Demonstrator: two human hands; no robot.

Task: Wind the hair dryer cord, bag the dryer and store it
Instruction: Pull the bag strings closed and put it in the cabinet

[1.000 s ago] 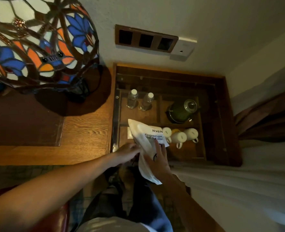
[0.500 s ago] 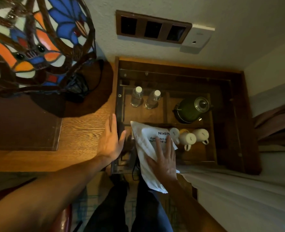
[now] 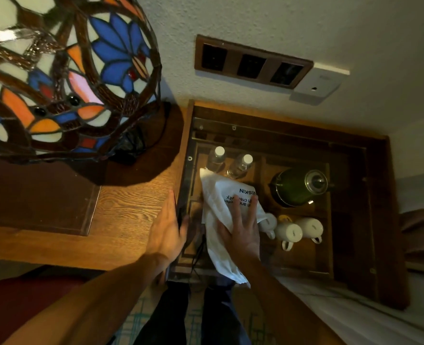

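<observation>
A white plastic bag with dark printed lettering lies over the left compartments of an open wooden drawer. The bag bulges, and whatever is inside it is hidden. My right hand rests flat on the bag with its fingers spread and nothing gripped. My left hand lies flat on the wooden desk, its thumb at the drawer's left rim. A thin dark cord shows just below the bag's left edge.
In the drawer stand two water bottles, a green kettle and three white cups. A stained-glass lamp looms over the desk at left. A socket panel is on the wall. White bedding lies to the right.
My left hand let go of the bag and moved left to the desk edge. My right hand went from gripping the bag to lying flat on it. The bag now lies deeper in the drawer.
</observation>
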